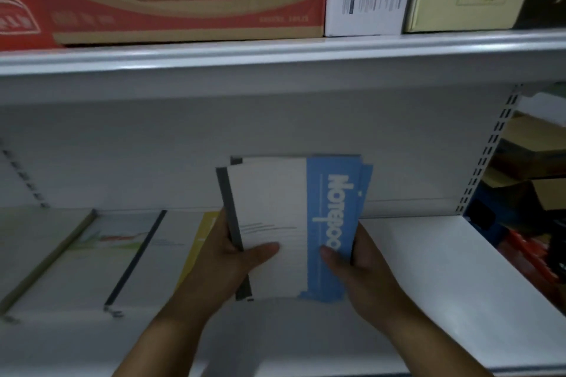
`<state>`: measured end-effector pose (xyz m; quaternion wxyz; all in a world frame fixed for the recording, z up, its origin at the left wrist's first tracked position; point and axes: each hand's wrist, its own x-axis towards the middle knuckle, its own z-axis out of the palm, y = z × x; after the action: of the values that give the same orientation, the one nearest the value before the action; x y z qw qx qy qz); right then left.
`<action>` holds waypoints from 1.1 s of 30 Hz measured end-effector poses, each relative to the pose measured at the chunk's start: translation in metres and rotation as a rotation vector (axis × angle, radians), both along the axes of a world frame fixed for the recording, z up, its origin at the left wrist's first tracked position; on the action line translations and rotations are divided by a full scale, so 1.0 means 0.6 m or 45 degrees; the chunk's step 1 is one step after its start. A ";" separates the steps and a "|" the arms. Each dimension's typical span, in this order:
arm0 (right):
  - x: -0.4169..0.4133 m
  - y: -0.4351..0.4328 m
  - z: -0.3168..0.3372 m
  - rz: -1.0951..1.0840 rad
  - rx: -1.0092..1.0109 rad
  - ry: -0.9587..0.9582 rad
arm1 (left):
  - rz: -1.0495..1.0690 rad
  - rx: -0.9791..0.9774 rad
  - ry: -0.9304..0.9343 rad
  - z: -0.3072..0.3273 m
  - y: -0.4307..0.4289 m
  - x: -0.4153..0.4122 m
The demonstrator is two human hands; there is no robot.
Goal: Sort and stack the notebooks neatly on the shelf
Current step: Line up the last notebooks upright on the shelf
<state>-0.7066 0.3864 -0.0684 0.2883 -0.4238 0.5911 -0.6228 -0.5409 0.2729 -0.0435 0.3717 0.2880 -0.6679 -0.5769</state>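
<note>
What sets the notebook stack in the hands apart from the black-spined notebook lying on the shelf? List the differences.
The held notebook stack is raised, gripped by the left hand and right hand; the black-spined notebook lies flat on the shelf. The stack's top cover carries a blue band with white lettering; the black-spined notebook's cover looks white with faint lines. Both have a dark spine on the left edge.

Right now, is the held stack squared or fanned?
Fanned. The left hand and right hand grip the stack; blue edges jut out right, another cover's edge shows top left.
</note>
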 end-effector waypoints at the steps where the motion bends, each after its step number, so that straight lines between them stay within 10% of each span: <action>1: 0.010 -0.003 -0.009 0.003 -0.011 0.014 | 0.006 0.010 -0.015 -0.005 -0.001 0.007; 33: 0.070 -0.026 -0.048 -0.256 -0.281 0.000 | -0.037 0.093 0.039 -0.069 0.004 0.037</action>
<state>-0.6644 0.3708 -0.0974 0.1762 -0.3916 0.5584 -0.7098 -0.5190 0.2753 -0.0850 0.3627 0.2828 -0.6448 -0.6105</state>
